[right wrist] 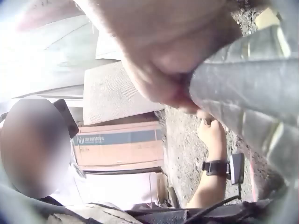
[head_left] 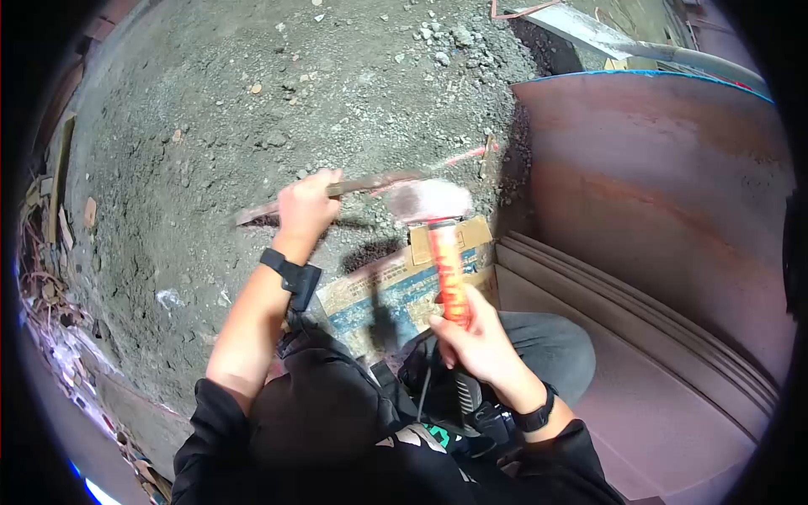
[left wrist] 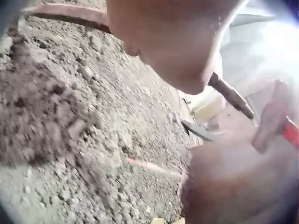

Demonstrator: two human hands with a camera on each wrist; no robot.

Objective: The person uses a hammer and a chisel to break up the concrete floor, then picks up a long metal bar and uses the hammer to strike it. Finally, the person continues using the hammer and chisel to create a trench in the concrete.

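In the head view my left hand (head_left: 308,204) grips a long, thin metal bar (head_left: 379,182) over the gravelly ground, its flatter end pointing left. My right hand (head_left: 475,337) holds the orange-red handle (head_left: 450,278) of a hammer, whose blurred head (head_left: 431,201) is at the bar's right end; whether they touch, I cannot tell. In the left wrist view the bar's end (left wrist: 233,98) sticks out past my hand (left wrist: 173,42), near the hammer head (left wrist: 271,116). A ridged handle (right wrist: 252,93) fills the right side of the right wrist view, with my right hand (right wrist: 163,51) around it.
A flattened cardboard box (head_left: 379,295) lies on the ground by my knees. To the right stand a large reddish-brown panel (head_left: 656,168) and stacked sheets (head_left: 640,311). Loose stones (head_left: 459,42) are heaped at the top. Scraps of wood and debris (head_left: 50,311) line the left edge.
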